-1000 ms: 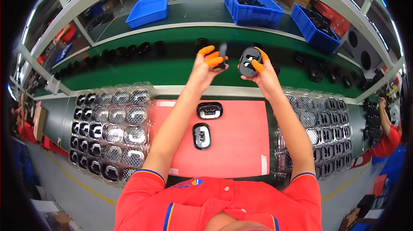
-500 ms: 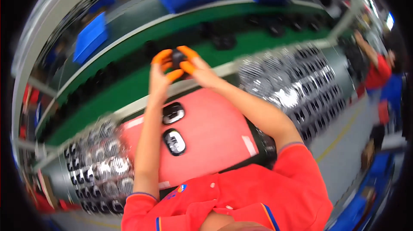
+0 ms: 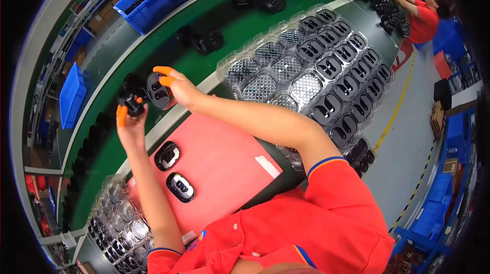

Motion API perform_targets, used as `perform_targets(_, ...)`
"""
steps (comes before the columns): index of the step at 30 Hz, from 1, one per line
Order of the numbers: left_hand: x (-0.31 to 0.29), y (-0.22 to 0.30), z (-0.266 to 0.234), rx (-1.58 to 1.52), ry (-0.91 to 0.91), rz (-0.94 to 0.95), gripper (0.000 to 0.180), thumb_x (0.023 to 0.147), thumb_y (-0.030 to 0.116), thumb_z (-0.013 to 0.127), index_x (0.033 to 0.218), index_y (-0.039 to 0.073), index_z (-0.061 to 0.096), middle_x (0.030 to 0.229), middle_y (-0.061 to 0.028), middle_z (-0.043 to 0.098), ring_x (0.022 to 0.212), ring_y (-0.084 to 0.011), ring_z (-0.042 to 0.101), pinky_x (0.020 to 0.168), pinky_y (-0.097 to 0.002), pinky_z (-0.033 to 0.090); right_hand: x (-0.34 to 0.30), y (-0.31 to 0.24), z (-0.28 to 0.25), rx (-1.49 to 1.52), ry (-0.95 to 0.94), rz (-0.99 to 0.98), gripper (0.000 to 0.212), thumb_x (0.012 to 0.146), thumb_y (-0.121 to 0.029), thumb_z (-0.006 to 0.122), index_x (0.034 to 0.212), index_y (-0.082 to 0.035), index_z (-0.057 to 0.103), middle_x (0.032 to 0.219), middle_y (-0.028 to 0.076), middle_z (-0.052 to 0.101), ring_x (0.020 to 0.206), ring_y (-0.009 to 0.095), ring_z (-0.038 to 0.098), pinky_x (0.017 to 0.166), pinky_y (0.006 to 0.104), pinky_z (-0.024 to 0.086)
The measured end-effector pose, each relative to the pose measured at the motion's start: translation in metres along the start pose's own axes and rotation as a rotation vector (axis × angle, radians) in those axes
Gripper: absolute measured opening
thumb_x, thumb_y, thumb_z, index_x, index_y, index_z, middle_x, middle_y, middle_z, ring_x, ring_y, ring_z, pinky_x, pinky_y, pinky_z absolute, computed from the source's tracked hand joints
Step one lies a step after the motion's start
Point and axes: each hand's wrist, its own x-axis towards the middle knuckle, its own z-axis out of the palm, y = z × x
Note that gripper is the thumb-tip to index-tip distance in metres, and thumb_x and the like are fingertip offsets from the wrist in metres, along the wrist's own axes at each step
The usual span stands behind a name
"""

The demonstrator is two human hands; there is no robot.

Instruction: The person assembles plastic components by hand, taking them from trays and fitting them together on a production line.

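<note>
Over the belt's near edge, my right hand [image 3: 179,88], with orange finger covers, grips a black oval housing [image 3: 158,92] by its right side; two oval recesses show on its face. Just left and lower, my left hand [image 3: 132,127], also in orange finger covers, is closed on a dark black part [image 3: 133,105]. Its outline merges with other black pieces behind it, so its shape is unclear. Below my hands, two glossy black oval pieces with light reflective centres, an upper one [image 3: 167,155] and a lower one [image 3: 180,187], lie on a red mat [image 3: 224,156].
Clear plastic trays [image 3: 306,87] of black oval parts are to the right, with more trays [image 3: 120,228] at the lower left. A green conveyor belt [image 3: 168,44] carries several black parts. Beyond it stands a blue bin [image 3: 153,1]. A co-worker in red [image 3: 423,21] handles black parts at far right.
My hands were together around a dark part; now they are apart, each with a black piece. They have shifted left and slightly down in the picture, and the view has turned.
</note>
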Motion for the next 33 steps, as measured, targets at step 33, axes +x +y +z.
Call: perform_targets(33,0.001,0.035,0.003,-0.297,0.210,-0.061,0.034,0.089,0.005,0.048,0.118,-0.011,0.041,0.127,-0.0279,0.039,0.119,-0.0442,0.040,0.103,-0.0599,0.032,-0.195,-0.216,-0.108,-1.638,-0.071,-0.113,0.033,0.078,-0.004,0.062,0.110,-0.007,0.058,0.102,0.010,0.065,0.093,0.028,0.064,0.079,0.0343,0.051)
